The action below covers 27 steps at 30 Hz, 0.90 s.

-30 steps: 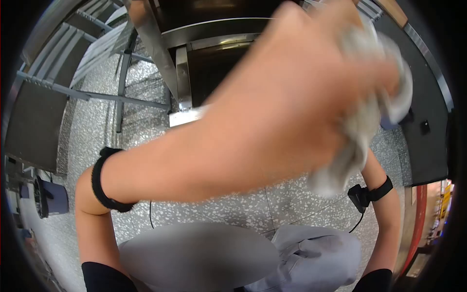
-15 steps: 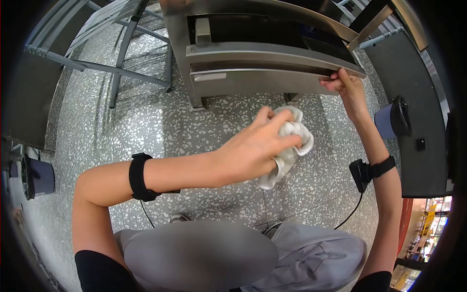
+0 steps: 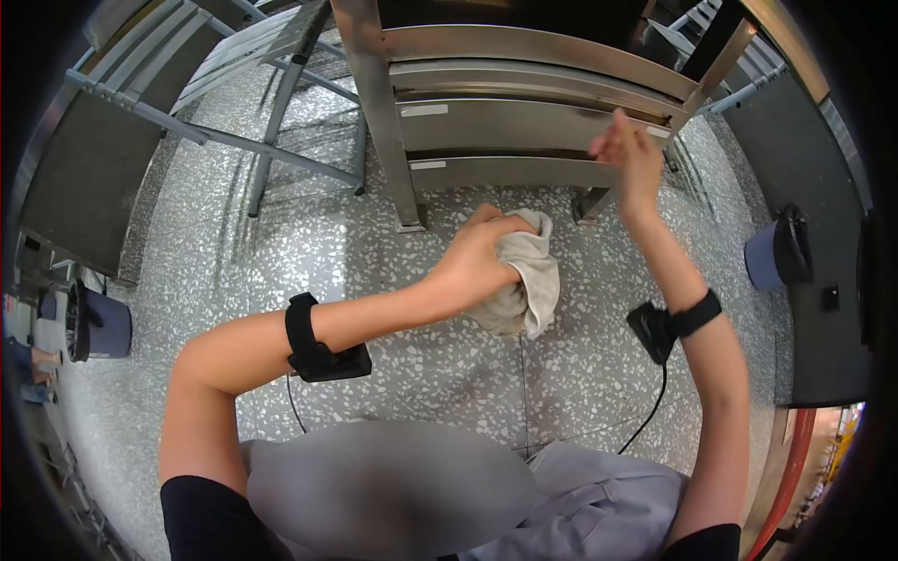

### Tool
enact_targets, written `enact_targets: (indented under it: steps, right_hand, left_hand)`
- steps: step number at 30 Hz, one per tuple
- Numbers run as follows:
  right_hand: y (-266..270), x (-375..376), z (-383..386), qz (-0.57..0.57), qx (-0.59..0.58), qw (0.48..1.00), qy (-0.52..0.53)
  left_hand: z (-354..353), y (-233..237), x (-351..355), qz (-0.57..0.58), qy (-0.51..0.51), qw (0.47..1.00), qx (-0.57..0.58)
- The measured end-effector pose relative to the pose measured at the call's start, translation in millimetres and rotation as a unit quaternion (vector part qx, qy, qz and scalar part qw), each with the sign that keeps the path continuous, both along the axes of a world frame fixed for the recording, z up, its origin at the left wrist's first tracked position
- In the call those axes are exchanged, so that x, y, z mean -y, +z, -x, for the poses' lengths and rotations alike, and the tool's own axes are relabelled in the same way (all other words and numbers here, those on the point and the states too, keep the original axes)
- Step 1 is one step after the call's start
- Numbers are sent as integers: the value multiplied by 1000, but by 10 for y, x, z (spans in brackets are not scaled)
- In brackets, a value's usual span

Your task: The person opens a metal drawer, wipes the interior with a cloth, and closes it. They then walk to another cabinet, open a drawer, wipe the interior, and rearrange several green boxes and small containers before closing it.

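Observation:
My left hand (image 3: 477, 257) is closed on a crumpled, pale grey cloth (image 3: 531, 271), which hangs above the speckled floor in front of a metal drawer unit. My right hand (image 3: 634, 168) is raised by the right end of the drawer fronts, its fingers loosely bent and apart, holding nothing. Whether it touches the metal is unclear. The upper drawer (image 3: 505, 126) sits flush in the frame, a small pale label at its left end. Below it is a second drawer front (image 3: 510, 172).
A folding metal rack (image 3: 267, 154) stands to the left of the drawer unit. Lined bins are at the far left (image 3: 108, 323) and right (image 3: 769, 254). Dark cabinets (image 3: 79, 201) flank the terrazzo floor (image 3: 421, 374). A metal leg (image 3: 589, 204) supports the unit at the right.
The drawer that was pulled out has gone in. My right hand has come off its edge and is slightly left. My left hand and the cloth have moved left. The view has shifted.

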State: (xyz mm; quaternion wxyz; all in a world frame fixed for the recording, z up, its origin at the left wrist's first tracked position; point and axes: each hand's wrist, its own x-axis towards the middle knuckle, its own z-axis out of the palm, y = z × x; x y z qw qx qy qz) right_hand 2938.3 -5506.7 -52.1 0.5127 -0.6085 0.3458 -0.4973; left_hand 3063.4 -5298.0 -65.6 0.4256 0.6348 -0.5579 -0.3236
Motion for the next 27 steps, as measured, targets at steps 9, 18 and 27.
enact_targets:
  steps: [9, 18, 27]
  right_hand:
    - [-563, -1222, -236, -131, -167, 941, 262]
    - [-676, -901, -172, -376, 0, 903, 206]
    - [-703, -843, -198, -356, -39, 907, 220]
  left_hand:
    - [-305, -153, -130, -121, 100, 911, -382]
    - [-242, 352, -96, 187, -37, 960, 203]
    - [502, 1234, -732, 115, -390, 851, -333]
